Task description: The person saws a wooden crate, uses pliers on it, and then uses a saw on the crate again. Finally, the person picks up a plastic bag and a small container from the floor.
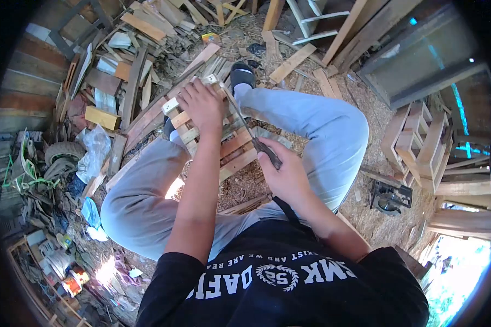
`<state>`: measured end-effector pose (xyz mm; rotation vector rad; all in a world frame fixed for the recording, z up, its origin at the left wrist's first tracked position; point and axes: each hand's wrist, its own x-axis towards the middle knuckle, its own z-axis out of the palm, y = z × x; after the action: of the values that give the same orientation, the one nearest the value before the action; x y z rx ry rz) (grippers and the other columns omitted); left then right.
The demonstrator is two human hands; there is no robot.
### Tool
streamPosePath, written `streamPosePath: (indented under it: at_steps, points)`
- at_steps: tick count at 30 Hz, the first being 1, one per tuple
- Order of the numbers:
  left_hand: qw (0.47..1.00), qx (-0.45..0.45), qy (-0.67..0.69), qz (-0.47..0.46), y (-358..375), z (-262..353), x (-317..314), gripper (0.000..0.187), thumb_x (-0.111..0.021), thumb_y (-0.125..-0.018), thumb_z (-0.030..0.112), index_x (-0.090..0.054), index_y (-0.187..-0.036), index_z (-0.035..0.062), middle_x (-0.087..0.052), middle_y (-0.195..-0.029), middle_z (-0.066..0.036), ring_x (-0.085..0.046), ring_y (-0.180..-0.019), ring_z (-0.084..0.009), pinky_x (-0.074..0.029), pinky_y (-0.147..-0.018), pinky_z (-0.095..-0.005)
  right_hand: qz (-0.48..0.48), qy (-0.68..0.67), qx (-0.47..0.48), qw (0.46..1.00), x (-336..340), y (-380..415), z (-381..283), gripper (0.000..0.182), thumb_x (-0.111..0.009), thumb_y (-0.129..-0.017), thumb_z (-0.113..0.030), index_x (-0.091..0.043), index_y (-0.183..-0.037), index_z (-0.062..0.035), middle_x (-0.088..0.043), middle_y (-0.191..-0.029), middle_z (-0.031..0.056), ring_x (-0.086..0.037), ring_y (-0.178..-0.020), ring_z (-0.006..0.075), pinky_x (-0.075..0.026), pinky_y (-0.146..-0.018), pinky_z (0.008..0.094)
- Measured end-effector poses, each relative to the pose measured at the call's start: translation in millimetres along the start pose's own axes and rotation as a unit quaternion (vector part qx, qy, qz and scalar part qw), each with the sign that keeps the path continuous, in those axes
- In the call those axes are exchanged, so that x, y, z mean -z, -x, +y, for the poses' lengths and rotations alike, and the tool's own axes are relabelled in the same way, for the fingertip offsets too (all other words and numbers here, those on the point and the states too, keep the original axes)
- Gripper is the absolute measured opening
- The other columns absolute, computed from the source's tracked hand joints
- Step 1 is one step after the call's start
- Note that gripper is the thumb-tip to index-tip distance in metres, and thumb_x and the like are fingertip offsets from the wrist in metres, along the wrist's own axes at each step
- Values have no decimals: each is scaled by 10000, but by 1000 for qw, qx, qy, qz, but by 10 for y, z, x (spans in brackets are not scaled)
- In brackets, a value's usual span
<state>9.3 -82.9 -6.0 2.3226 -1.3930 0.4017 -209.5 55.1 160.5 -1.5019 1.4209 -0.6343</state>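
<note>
Between my legs stands a small slatted wooden frame [238,143] of pale boards. My left hand [203,106] lies across its upper end, fingers wrapped over the wood and closed on it. A long, narrow-bladed tool [240,115] with a dark handle is in my right hand [285,168], which is closed round the handle. The blade runs along the right side of the frame, its far end overlapping the frame's upper corner in this view. Whether it is a file or a knife I cannot tell.
Wood offcuts [153,27] are heaped at the back left. A power tool [390,197] lies on the sawdust floor to the right, below a slatted wooden crate [420,139]. To the left are a small wheel [64,152] and a clear plastic bag [95,152]. Planks lean at the back right.
</note>
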Motion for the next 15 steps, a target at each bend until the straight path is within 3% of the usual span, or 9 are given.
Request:
streamPosePath:
  at_steps: [5,9,11,15]
  points:
    - [999,12,7,-35,-65,66,77,329,-618,-1054,317,-643,-1228,38,-644,-1252,-181,-554,-1318,-384,-340,-1211,-610,32,46,-15,998,-115,-99,9,430,-706,-1042,-257,-688,-1443,-102,-797,-1138,260,-789,-1070,430,-622,-928,459]
    - [999,13,17,-30,-89,26,77,302,-630,-1047,315,-634,-1175,41,-644,-1226,-184,-552,-1315,-385,-332,-1212,-613,3,58,-40,998,-142,-47,-93,457,-710,-1042,-245,-664,-1472,-97,-787,-1167,267,-780,-1094,440,-621,-939,452]
    - [999,10,13,-29,-120,58,89,304,-629,-1047,317,-637,-1183,46,-646,-1223,-180,-551,-1320,-387,-321,-1221,-622,14,19,4,1000,-282,21,69,473,-695,-1060,-181,-633,-1516,-70,-789,-1245,250,-794,-1142,387,-610,-974,422]
    - [1000,10,15,-16,-86,26,66,307,-627,-1049,317,-643,-1193,46,-648,-1232,-177,-548,-1326,-385,-313,-1234,-634,-18,-57,-9,998,-280,159,487,487,-661,-1080,-105,-592,-1553,-12,-774,-1339,239,-773,-1234,311,-585,-1037,392]
